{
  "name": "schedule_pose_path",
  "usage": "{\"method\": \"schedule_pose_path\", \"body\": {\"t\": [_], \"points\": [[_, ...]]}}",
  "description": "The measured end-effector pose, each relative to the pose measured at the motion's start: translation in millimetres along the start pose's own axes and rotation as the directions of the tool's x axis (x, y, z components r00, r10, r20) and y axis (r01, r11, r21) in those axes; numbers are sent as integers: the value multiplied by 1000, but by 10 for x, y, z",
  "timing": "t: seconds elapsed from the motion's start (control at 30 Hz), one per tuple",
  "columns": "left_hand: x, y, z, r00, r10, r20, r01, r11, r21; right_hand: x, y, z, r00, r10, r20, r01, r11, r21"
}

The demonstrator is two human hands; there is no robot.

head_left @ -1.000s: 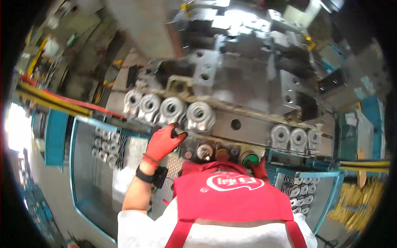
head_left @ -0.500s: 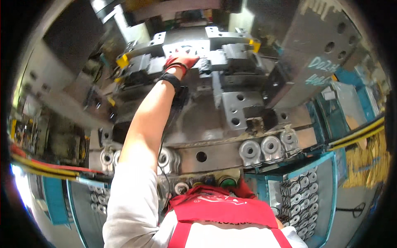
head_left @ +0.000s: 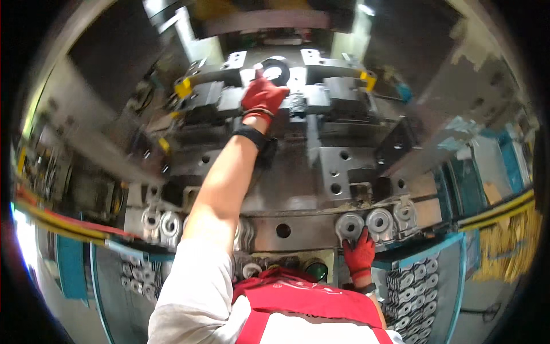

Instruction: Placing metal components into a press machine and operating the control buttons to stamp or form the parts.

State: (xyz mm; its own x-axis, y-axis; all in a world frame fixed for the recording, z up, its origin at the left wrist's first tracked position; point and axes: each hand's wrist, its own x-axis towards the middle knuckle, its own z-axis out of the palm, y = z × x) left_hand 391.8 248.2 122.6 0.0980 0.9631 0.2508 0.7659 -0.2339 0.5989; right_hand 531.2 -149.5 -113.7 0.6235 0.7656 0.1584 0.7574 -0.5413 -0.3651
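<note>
My left hand, in a red glove, reaches into the press among steel die blocks. Its fingers and thumb are at the edge of a dark round metal part with a bright middle, which appears tilted up in its grasp. Low on the right, my right hand, also red-gloved, grips the lower edge of a silver ring-shaped metal part. That part is the leftmost of a leaning row on the ledge. The far side of each grip is hidden.
More ring-shaped parts lean on the ledge's left end. Blue-edged bins of similar parts stand at left and right. Heavy press columns flank the die. A green round button sits below the ledge.
My right hand has come up from beside the apron to the right-hand row of parts. The left hand stays at the die, and the round part beside it now shows more fully. The view has shifted.
</note>
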Motion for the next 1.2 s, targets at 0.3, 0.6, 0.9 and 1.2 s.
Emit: {"method": "schedule_pose_path", "body": {"t": [0.3, 0.6, 0.9, 1.2], "points": [[-2563, -809, -1205, 961, 275, -26, -274, 937, -219, 111, -199, 131, 979, -164, 120, 201, 866, -459], [-3257, -2609, -1849, 888, -445, -117, 458, 879, 134, 318, -130, 88, 939, -154, 307, 184, 980, -70], [-2711, -3850, -1912, 853, -498, -157, 520, 783, 340, 167, -775, -830, 770, -273, 577, -356, 567, 743], [-2676, -3948, -1809, 934, -334, -126, 354, 828, 435, 838, -2252, -1393, 804, -540, 250, 102, 539, 836]]}}
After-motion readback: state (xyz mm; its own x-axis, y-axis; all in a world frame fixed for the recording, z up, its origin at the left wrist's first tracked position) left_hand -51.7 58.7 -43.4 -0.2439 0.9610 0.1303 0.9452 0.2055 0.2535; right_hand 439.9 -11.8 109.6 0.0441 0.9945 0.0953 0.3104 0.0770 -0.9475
